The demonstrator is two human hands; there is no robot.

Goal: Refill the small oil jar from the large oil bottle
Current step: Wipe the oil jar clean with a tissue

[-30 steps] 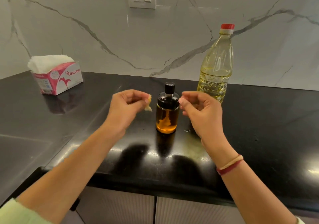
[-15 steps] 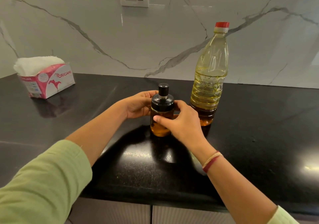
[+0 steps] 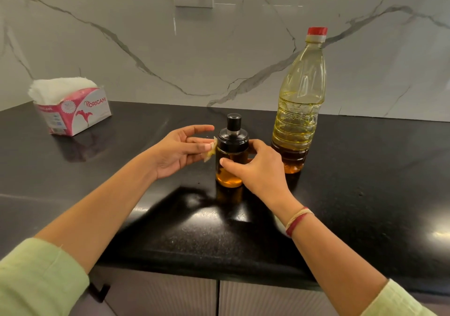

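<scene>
One small oil jar (image 3: 229,178), black knobbed lid, amber oil inside, gripped upright by right hand (image 3: 258,172); left hand (image 3: 180,151) pinches pale scrap (image 3: 210,150) at its side.

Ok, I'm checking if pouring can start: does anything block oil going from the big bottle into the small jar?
Yes: the black lid closes the small jar, and the red cap is on the large bottle. Nothing visible stands between the two.
</scene>
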